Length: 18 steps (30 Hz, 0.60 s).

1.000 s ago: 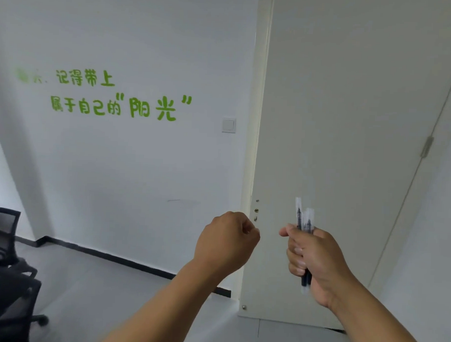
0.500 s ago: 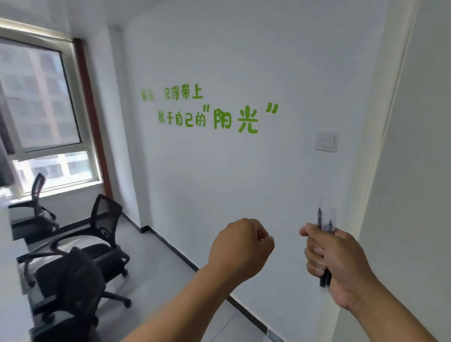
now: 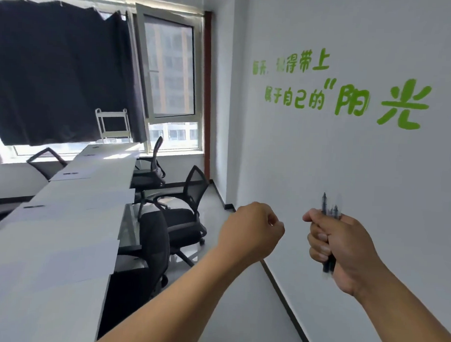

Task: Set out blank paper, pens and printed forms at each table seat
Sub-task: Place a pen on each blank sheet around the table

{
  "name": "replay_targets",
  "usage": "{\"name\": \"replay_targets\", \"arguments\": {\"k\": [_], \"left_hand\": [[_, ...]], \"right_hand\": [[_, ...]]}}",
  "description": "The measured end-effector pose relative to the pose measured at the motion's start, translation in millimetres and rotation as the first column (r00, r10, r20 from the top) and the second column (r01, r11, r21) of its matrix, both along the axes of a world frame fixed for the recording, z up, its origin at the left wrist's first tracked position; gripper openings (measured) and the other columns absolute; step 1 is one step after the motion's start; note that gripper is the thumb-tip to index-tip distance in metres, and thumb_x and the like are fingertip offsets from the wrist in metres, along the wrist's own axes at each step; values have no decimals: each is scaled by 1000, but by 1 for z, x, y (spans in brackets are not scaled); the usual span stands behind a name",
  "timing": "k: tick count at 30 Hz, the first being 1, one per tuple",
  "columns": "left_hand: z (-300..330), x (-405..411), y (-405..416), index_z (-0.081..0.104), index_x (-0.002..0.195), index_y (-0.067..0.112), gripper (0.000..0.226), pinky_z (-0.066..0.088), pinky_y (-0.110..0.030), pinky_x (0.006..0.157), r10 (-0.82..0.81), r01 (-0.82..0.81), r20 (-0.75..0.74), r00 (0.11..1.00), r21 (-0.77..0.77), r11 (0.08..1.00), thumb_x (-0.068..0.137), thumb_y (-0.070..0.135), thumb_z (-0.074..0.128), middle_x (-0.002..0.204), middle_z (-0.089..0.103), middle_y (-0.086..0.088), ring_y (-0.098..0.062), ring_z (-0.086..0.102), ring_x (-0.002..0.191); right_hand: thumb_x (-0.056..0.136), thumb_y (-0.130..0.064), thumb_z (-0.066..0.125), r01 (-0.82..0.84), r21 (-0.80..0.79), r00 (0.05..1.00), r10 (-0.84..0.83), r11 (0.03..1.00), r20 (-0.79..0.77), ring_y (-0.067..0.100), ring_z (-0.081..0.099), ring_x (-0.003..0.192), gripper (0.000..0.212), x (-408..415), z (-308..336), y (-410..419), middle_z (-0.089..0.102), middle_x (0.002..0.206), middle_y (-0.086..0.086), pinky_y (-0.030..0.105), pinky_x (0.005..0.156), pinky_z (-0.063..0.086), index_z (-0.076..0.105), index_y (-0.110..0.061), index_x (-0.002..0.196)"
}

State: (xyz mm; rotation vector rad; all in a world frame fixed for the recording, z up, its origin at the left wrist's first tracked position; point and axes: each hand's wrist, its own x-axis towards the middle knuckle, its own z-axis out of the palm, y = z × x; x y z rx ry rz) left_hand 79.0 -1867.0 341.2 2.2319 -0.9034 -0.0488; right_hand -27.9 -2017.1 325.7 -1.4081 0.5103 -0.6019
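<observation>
1. A small bundle of pens (image 3: 329, 215) is held upright in the right hand (image 3: 344, 249); two dark tips with clear caps are plainly seen above the fist, and the dark barrels stick out below it. Whether more than two are held cannot be told.
2. The right hand is clamped around the pens, all fingers curled and the thumb laid across the top.
3. The left hand (image 3: 250, 230) is raised just to the left of the right one, apart from it, curled into a loose fist with nothing seen in it.
4. Further left of the left hand and below it, a long white worktop (image 3: 61, 305) is seen, smooth and flat, running away towards the window.
5. On the worktop, white rectangular sheets of paper (image 3: 52, 254) are laid in a row; about five places can be counted, the far ones marked by a dark strip (image 3: 34, 206) at the sheet's edge. Whether they are printed or blank cannot be told.
6. Between the worktop and the left hand, three black office chairs (image 3: 182, 215) with mesh backs and armrests are counted, and a fourth chair (image 3: 47, 159) beyond the far side of the worktop.
7. Far off, a dark cloth curtain (image 3: 61, 75) is hung over the window (image 3: 171, 74), with a white wire rack (image 3: 113, 126) before it.
8. Above both hands, green lettering (image 3: 349, 98) is carried on the white wall.
</observation>
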Motion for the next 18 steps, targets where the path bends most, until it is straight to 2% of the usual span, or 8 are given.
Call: {"name": "replay_targets", "arguments": {"k": [3, 6, 8, 13, 18], "left_hand": [[-5, 70, -26, 71, 92, 25, 16, 58, -31, 69, 58, -58, 16, 998, -10, 998, 100, 35, 62, 87, 73, 8, -16, 71, 81], [-5, 129, -49, 72, 92, 25, 16, 60, -33, 73, 109, -109, 5, 994, 1, 994, 100, 36, 62, 87, 72, 8, -17, 72, 82], [2, 170, -64, 72, 90, 26, 17, 60, -33, 71, 147, -147, 15, 989, -3, 989, 99, 37, 63, 83, 71, 9, -17, 71, 79], [19, 256, -88, 68, 84, 27, 19, 50, -29, 63, 233, -234, 64, 970, 5, 972, 99, 37, 62, 77, 68, 9, -14, 68, 75], [11, 340, -114, 72, 87, 25, 20, 64, -38, 71, 336, -338, 81, 938, 9, 941, 101, 35, 63, 80, 75, 5, -15, 73, 75]], "right_hand": [[109, -18, 61, -65, 3, 998, 65, 998, -22, 17, 25, 50, 19, 79, -5, -29, 29, 65, 4, 29, 46, 25, 67, -3, 100], [108, -16, 62, -112, -13, 992, 111, 994, -57, 17, 25, 51, 17, 147, -1, -55, 29, 64, 3, 29, 47, 24, 67, -3, 100], [107, -16, 62, -151, -20, 988, 151, 988, -27, 18, 25, 52, 16, 191, 9, -73, 29, 64, 4, 30, 48, 24, 68, -2, 100], [106, -15, 63, -261, -19, 965, 261, 965, -19, 18, 26, 50, 16, 294, 22, -102, 31, 62, 3, 29, 46, 25, 67, -1, 99], [106, -14, 62, -408, -34, 913, 407, 912, -33, 17, 28, 48, 18, 400, 12, -131, 34, 58, 2, 28, 44, 29, 67, -1, 95]]}}
